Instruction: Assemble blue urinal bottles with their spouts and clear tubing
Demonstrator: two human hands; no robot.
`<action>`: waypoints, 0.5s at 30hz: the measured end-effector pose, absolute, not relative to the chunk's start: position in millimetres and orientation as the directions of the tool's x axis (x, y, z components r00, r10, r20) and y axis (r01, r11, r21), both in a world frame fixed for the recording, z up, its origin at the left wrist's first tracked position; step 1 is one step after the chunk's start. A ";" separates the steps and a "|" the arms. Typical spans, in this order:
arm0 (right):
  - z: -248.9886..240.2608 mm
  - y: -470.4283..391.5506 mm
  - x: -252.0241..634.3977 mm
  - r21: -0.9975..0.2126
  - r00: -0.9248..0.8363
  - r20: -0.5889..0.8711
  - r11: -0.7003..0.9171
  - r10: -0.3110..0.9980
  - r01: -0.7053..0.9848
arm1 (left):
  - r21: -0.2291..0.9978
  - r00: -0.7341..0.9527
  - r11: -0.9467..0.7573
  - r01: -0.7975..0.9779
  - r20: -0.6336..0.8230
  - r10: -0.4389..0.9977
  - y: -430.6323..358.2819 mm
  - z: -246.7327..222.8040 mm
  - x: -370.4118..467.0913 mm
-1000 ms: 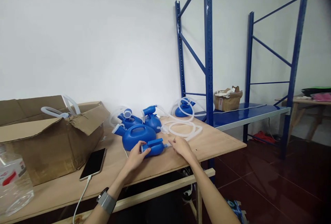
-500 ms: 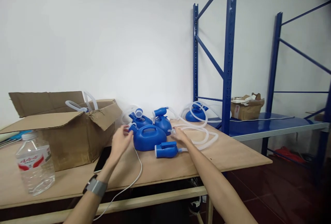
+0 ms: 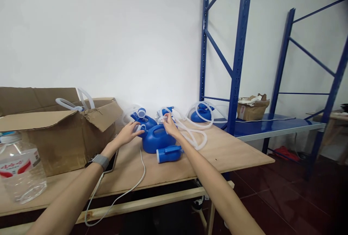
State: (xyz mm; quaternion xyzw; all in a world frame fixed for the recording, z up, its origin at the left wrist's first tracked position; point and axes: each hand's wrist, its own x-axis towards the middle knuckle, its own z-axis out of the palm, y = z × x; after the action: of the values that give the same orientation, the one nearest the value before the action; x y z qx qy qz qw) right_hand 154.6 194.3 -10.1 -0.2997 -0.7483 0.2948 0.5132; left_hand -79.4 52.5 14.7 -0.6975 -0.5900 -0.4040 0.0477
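Note:
A blue plastic urinal bottle with a handle lies on the table in front of me. My left hand is closed around its capped neck at the left end. Above the bottle's right side, my right hand pinches the end of a clear hose, which loops over the table to the right. Close in front lies a blue handled receiver piece, its round white end facing left. More blue bottles stand behind, one with a white-rimmed mouth; another is partly hidden by my right hand.
At left are an open cardboard box with hoses sticking out and a large water bottle. A white cable hangs over the table's front edge. Another blue bottle sits at the back right, near blue shelving holding a small carton.
My right hand has lifted the hose end from the bottle's right side, moving up and left. My left hand stays at the bottle's neck. The view has turned slightly right.

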 end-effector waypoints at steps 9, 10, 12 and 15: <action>-25.0 189.8 149.6 -0.760 -0.293 0.504 0.578 0.812 0.297 | 0.130 0.210 -0.322 0.938 0.525 0.825 55.2 23.4 -74.9; -25.3 189.7 150.6 -0.753 -0.296 0.510 0.586 0.808 0.301 | 0.170 0.188 -0.308 0.936 0.500 0.845 55.8 26.9 -76.0; -25.5 188.6 151.4 -0.736 -0.307 0.522 0.602 0.796 0.310 | 0.216 0.156 -0.277 0.936 0.453 0.878 57.6 34.4 -76.6; -25.1 186.2 150.4 -0.718 -0.312 0.517 0.602 0.797 0.349 | 0.128 0.170 -0.256 0.958 0.465 0.869 61.9 46.0 -68.7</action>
State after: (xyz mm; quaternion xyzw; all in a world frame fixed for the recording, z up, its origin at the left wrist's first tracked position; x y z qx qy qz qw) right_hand 150.4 186.2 -25.1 -0.3714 -0.7713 0.2468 0.4541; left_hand -68.7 61.9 46.0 -0.7586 -0.6021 -0.2293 0.0976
